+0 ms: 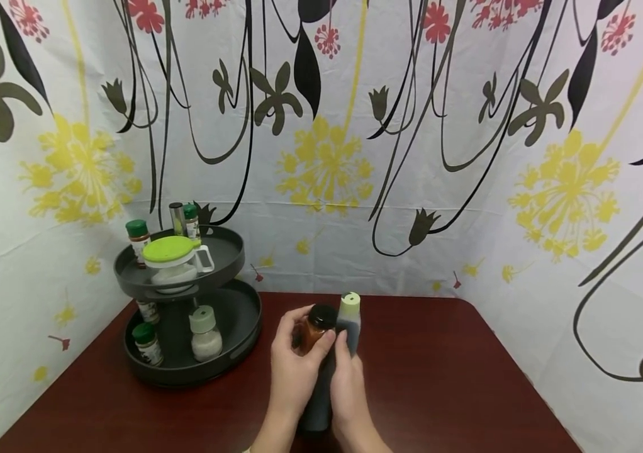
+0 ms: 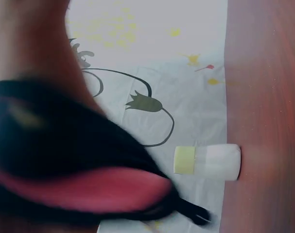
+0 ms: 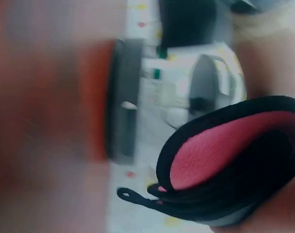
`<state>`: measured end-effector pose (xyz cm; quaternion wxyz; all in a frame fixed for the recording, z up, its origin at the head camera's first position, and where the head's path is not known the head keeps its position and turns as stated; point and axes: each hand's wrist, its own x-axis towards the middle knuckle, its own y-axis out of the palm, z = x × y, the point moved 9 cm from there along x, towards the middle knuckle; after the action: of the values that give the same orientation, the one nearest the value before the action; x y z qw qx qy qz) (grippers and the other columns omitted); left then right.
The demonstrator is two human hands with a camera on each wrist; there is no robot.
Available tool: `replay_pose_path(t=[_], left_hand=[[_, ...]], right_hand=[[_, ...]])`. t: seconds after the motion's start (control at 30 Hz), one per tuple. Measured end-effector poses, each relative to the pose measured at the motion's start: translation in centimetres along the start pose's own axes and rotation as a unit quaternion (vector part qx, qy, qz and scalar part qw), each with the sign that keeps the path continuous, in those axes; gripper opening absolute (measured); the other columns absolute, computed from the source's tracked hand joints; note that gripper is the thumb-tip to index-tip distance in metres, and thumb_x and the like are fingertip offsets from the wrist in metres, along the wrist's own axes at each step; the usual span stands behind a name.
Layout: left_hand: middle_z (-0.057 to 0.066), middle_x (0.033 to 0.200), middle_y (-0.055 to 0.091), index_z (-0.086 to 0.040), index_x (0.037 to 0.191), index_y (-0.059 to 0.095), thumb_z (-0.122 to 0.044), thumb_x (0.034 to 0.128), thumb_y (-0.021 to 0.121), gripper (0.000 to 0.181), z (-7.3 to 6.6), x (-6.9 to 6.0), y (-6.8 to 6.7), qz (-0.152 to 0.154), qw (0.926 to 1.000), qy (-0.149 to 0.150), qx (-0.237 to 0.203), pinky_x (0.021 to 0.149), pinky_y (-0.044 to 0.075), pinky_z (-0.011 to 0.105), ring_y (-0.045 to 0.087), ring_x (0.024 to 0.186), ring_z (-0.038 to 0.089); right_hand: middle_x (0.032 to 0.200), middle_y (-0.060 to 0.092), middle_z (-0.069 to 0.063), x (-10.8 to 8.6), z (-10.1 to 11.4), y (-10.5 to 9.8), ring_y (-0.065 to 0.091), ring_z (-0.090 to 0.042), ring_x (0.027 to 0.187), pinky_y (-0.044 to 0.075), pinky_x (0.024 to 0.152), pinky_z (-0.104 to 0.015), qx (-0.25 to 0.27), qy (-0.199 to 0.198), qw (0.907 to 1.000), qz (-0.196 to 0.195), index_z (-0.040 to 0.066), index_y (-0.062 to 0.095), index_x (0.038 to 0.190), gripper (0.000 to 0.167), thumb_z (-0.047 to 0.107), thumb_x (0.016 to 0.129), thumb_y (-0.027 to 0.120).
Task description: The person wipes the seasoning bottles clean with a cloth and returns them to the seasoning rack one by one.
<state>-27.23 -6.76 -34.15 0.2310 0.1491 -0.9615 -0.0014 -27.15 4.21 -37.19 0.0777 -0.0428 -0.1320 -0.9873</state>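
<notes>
Both hands hold a tall dark bottle (image 1: 317, 412) with a black cap and an amber-brown upper part. My left hand (image 1: 293, 371) grips it near the cap, thumb and fingers curled round it. Against its right side lies my right hand (image 1: 348, 387), thumb upward, its other fingers mostly hidden. Just beyond the right hand stands a bottle (image 1: 350, 314) with a pale yellow-green cap. A pale-capped bottle (image 2: 210, 162) also stands on the table in the left wrist view, apart from the hand. Wristbands and blur hide the grips in both wrist views.
A two-tier dark turntable (image 1: 233, 352) stands at the left. Its upper tier carries a lime-lidded jar (image 1: 171, 258) and several spice bottles; below are a shaker (image 1: 206, 336) and green-capped spice jars. A patterned cloth (image 1: 321, 251) hangs behind the dark red table (image 1: 440, 377).
</notes>
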Motion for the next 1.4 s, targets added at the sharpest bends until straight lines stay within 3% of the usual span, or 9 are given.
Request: replay_pose_path(t=[0.17, 0.37, 0.57, 0.77, 0.87, 0.97, 1.13, 1.33, 1.4], left_hand=[[0.006, 0.119, 0.066, -0.022, 0.130, 0.069, -0.011, 0.0884, 0.088, 0.047, 0.2, -0.2, 0.3, 0.007, 0.9998, -0.013, -0.010, 0.090, 0.054, 0.028, 0.062, 0.105, 0.019], [0.007, 0.117, 0.065, -0.019, 0.131, 0.068, -0.013, 0.0890, 0.087, 0.047, -0.5, 0.1, 0.2, 0.000, 1.0000, 0.003, -0.009, 0.088, 0.054, 0.034, 0.061, 0.104, 0.021], [0.008, 0.123, 0.064, -0.021, 0.132, 0.068, -0.009, 0.0898, 0.086, 0.048, 0.0, 0.0, 0.6, 0.017, 0.9994, -0.019, -0.023, 0.088, 0.054, 0.028, 0.060, 0.106, 0.020], [0.007, 0.115, 0.065, -0.022, 0.130, 0.070, -0.012, 0.0890, 0.087, 0.045, -0.3, 0.0, 0.2, -0.004, 0.9998, -0.002, -0.018, 0.085, 0.053, 0.030, 0.061, 0.101, 0.020], [0.006, 0.118, 0.064, -0.023, 0.130, 0.069, -0.012, 0.0899, 0.086, 0.046, -0.1, 0.0, 0.4, 0.008, 0.9995, -0.017, -0.024, 0.089, 0.054, 0.028, 0.062, 0.104, 0.019], [0.007, 0.121, 0.063, -0.021, 0.132, 0.068, -0.012, 0.0905, 0.086, 0.046, -0.6, -0.2, 0.5, 0.013, 0.9993, -0.014, -0.033, 0.090, 0.055, 0.026, 0.062, 0.104, 0.018], [0.008, 0.116, 0.066, -0.022, 0.132, 0.068, -0.012, 0.0909, 0.085, 0.046, -1.2, 0.2, -0.1, -0.010, 0.9996, 0.005, -0.026, 0.085, 0.053, 0.028, 0.062, 0.100, 0.019], [0.007, 0.122, 0.064, -0.022, 0.134, 0.067, -0.011, 0.0910, 0.085, 0.048, -0.3, 0.2, 0.5, 0.012, 0.9994, -0.011, -0.031, 0.091, 0.053, 0.026, 0.063, 0.106, 0.018], [0.007, 0.120, 0.065, -0.022, 0.133, 0.068, -0.009, 0.0899, 0.086, 0.049, -0.1, 0.2, 0.3, 0.007, 0.9995, -0.012, -0.028, 0.091, 0.053, 0.026, 0.063, 0.104, 0.019]], right_hand=[[0.143, 0.062, -0.015, 0.1, 2.2, -0.3, 0.067, -0.018, 0.117, 0.054, 0.100, -0.031, -0.013, -0.054, 0.9983, -0.019, 0.010, 0.041, 0.161, 0.080, 0.070, 0.109, 0.027], [0.128, 0.070, -0.007, 0.4, 0.6, -0.7, 0.070, -0.012, 0.108, 0.056, 0.093, -0.028, -0.033, -0.022, 0.9991, -0.015, 0.007, 0.045, 0.157, 0.079, 0.067, 0.110, 0.025], [0.137, 0.064, -0.018, 0.3, 3.6, -0.8, 0.069, -0.019, 0.108, 0.056, 0.092, -0.030, -0.066, -0.098, 0.9924, -0.032, 0.008, 0.047, 0.156, 0.074, 0.063, 0.113, 0.024], [0.129, 0.070, -0.013, 0.5, 0.9, -0.9, 0.071, -0.013, 0.106, 0.057, 0.091, -0.027, -0.062, -0.040, 0.9972, -0.015, 0.006, 0.044, 0.158, 0.075, 0.063, 0.113, 0.025], [0.138, 0.066, -0.014, 0.6, 2.4, -1.1, 0.069, -0.016, 0.112, 0.055, 0.094, -0.027, -0.063, -0.067, 0.9952, -0.033, 0.009, 0.046, 0.157, 0.076, 0.067, 0.111, 0.028], [0.140, 0.064, -0.018, 0.1, 3.4, -0.9, 0.069, -0.018, 0.114, 0.056, 0.095, -0.027, -0.073, -0.103, 0.9912, -0.040, 0.007, 0.048, 0.155, 0.071, 0.061, 0.114, 0.027], [0.137, 0.066, -0.017, 0.1, 2.4, -0.1, 0.071, -0.011, 0.109, 0.057, 0.093, -0.027, -0.073, -0.061, 0.9955, 0.000, 0.005, 0.041, 0.160, 0.072, 0.059, 0.114, 0.024], [0.141, 0.064, -0.017, 0.7, 3.7, -0.9, 0.067, -0.021, 0.115, 0.053, 0.097, -0.031, -0.084, -0.090, 0.9914, -0.046, 0.009, 0.047, 0.157, 0.076, 0.066, 0.111, 0.028], [0.141, 0.064, -0.016, 0.6, 2.7, -0.7, 0.067, -0.020, 0.117, 0.054, 0.098, -0.030, -0.075, -0.073, 0.9938, -0.038, 0.008, 0.046, 0.157, 0.074, 0.064, 0.112, 0.026]])
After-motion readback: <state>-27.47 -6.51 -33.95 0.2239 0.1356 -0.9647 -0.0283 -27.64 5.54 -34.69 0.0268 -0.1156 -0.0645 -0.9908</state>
